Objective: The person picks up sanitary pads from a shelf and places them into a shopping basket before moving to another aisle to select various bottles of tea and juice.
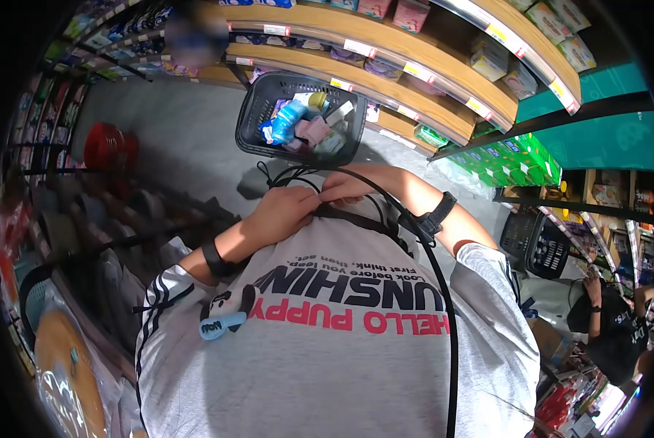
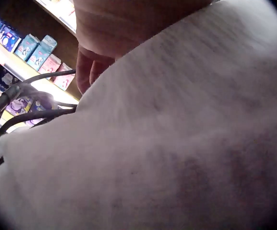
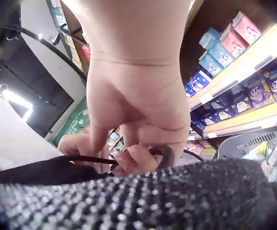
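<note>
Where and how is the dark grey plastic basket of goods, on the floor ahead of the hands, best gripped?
Probably grip the basket by its rim at both short ends, from above on the near side: it sits upright, mouth up, and its far long edge lies close to the tan wooden shelves.

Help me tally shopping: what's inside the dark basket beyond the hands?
The basket holds a blue pack, a pink pack and a slim white item, among others; anything beneath is covered.

Both forearms (image 1: 237,239) angle inward – left hand (image 1: 286,211) and right hand (image 1: 358,183) meet before the torso (image 1: 371,372), right fingers (image 3: 169,135) curled.
</note>
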